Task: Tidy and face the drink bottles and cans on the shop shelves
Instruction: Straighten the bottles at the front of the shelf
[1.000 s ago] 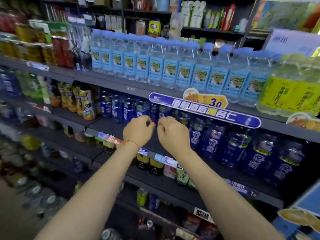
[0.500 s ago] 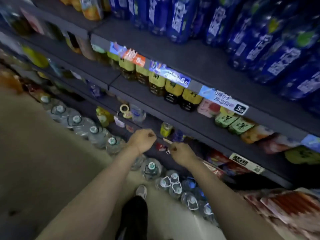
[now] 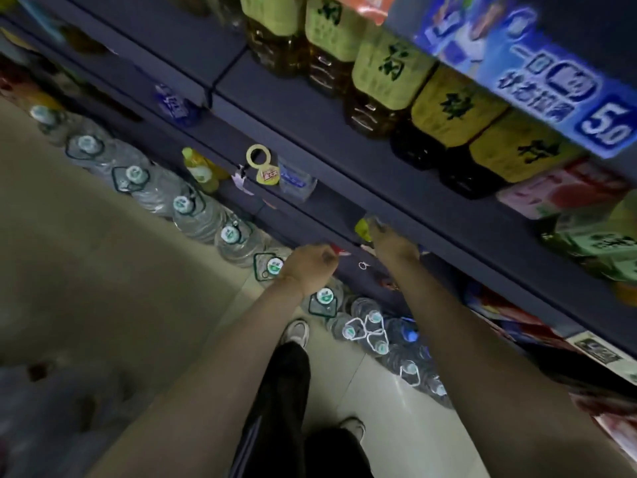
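I look down at the low shelves. My right hand [image 3: 393, 248] reaches under the edge of a dark shelf [image 3: 431, 215], and its fingertips meet a small yellow-green bottle [image 3: 362, 229] there. The shelf edge and blur hide its grip. To its left, in front of the shelf lip, my left hand [image 3: 310, 267] hangs with curled fingers and nothing visible in it. A small red tag [image 3: 339, 250] shows beside its knuckles. Tea bottles with yellow-green labels [image 3: 448, 108] stand in a row on the shelf above.
Large water jugs [image 3: 193, 208] line the floor along the shelf foot, with more by my shoes [image 3: 372, 329]. A yellow bottle [image 3: 201, 170], a hang tag [image 3: 260, 163] and a clear bottle [image 3: 296, 179] sit on a lower shelf. A blue price strip [image 3: 551, 84] is at the upper right.
My view dropped from the upper water and blue-bottle shelves to the bottom shelves. Both hands came down, and the right hand has pushed forward under a low shelf.
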A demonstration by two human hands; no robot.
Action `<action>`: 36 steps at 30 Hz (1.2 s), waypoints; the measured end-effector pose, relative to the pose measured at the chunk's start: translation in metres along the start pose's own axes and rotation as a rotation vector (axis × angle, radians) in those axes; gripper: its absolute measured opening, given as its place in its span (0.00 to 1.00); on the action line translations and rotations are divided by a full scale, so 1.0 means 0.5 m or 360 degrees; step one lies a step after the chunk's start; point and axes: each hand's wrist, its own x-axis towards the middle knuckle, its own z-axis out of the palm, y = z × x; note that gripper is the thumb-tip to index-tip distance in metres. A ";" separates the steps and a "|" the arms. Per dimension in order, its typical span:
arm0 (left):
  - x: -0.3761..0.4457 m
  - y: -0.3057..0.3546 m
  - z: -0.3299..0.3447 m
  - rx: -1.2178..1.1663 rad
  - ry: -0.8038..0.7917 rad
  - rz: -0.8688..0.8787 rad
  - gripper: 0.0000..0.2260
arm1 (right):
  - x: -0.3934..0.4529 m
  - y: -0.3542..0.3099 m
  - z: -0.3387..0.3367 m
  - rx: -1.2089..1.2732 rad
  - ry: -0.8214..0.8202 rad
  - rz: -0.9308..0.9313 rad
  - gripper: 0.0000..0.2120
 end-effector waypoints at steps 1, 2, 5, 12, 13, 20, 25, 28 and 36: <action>0.006 -0.005 -0.003 -0.0015 -0.0001 -0.0013 0.11 | 0.011 0.003 0.010 0.0144 0.0136 -0.0085 0.22; 0.011 -0.007 -0.006 -0.0007 -0.0019 -0.0030 0.10 | 0.022 0.002 0.021 0.0427 0.0093 0.0032 0.21; 0.018 -0.008 -0.011 0.0045 -0.0059 -0.0042 0.10 | 0.039 0.012 0.029 0.0777 -0.0279 0.0351 0.23; -0.010 0.007 0.002 0.0016 -0.0031 -0.0061 0.09 | -0.050 0.007 -0.003 0.0853 0.0453 0.0260 0.21; -0.021 0.014 0.007 0.0022 -0.0023 -0.0050 0.10 | -0.075 0.011 -0.003 0.0921 0.0527 0.0241 0.19; -0.141 0.097 0.042 0.0248 -0.0113 0.0150 0.32 | -0.239 0.032 -0.058 0.1484 0.0434 0.0239 0.16; -0.299 0.234 0.053 -0.0070 -0.0134 0.0440 0.11 | -0.387 0.081 -0.199 0.1710 0.0661 0.0103 0.20; -0.419 0.335 0.073 -0.0552 -0.0195 0.0602 0.06 | -0.495 0.120 -0.330 0.1845 0.0705 -0.0108 0.19; -0.748 0.671 0.056 -0.1244 0.0163 0.1186 0.06 | -0.797 0.218 -0.627 0.1490 0.0542 -0.0862 0.22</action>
